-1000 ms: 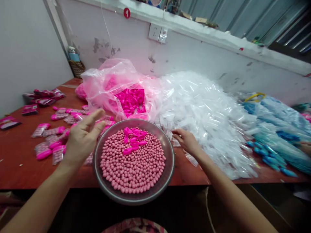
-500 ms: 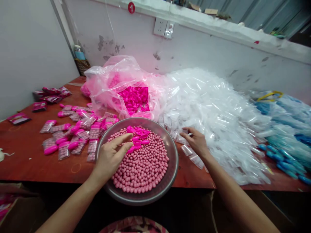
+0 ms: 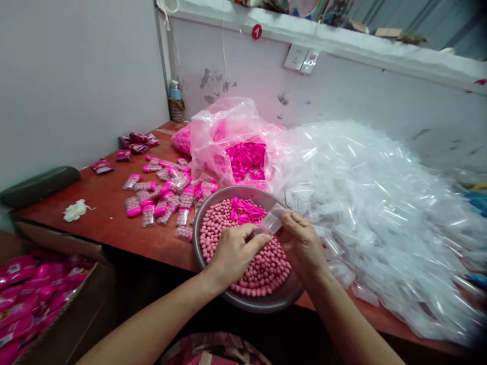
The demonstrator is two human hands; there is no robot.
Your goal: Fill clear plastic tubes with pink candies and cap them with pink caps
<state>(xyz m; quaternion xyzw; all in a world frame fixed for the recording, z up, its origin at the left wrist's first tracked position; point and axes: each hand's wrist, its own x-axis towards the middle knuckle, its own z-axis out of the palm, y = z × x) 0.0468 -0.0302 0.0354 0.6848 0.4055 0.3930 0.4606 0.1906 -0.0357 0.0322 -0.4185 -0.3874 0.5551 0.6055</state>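
Note:
A metal bowl [image 3: 243, 302] at the table's near edge is full of small pink balls [image 3: 262, 268], with several magenta plastic pieces [image 3: 247, 209] lying at its far side. My right hand [image 3: 304, 246] holds a small clear bag [image 3: 272, 221] above the bowl. My left hand [image 3: 236, 252] hovers over the balls, its fingertips pinched at the bag's lower edge. Whether the left fingers also hold something is hidden.
A large heap of clear bags [image 3: 380, 203] fills the right of the red table [image 3: 114, 225]. A pink plastic sack of magenta pieces [image 3: 247, 157] stands behind the bowl. Filled packets [image 3: 163, 197] lie to the left. A cardboard box of pink packets [image 3: 38, 294] stands lower left.
My right hand took a clear bag from the heap and brought it over the bowl. My left hand moved from the magenta pieces to the bag. The view swung to the left.

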